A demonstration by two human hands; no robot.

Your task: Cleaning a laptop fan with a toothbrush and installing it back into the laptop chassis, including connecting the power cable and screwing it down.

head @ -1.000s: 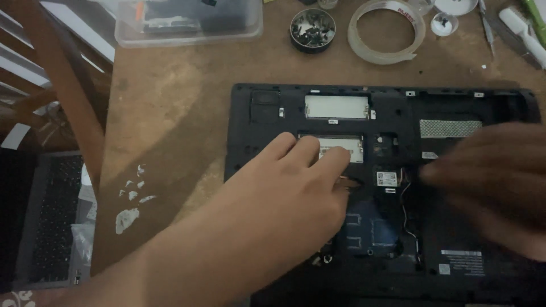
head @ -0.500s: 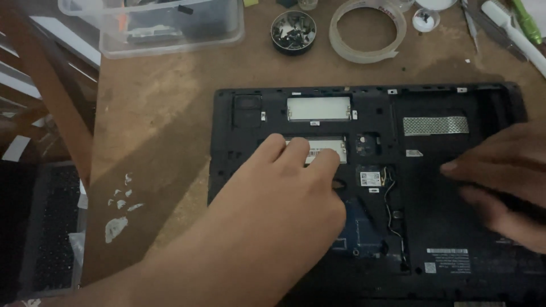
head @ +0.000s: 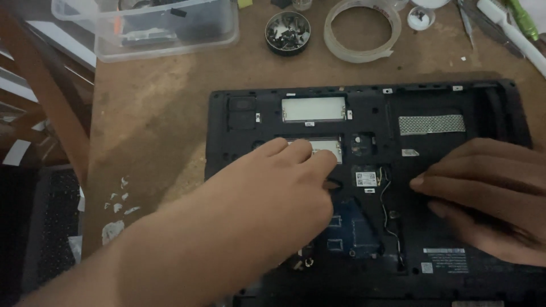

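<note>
Head view: upturned black laptop base (head: 364, 187), inner compartments exposed, both hands open, left hand (head: 273, 193) and right hand (head: 489, 193) flat on it.

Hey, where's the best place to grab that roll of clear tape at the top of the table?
Pinch the tape roll through its open centre, one finger inside the ring and the thumb on the outer wall, coming from above. It lies flat on the table, so its wall stands upright; the near rim faces the hands.

Single head-worn camera is looking steeply down, close in, at the counter (head: 153, 113), framing both hands (head: 273, 193) over the opened laptop base (head: 364, 113).
</note>
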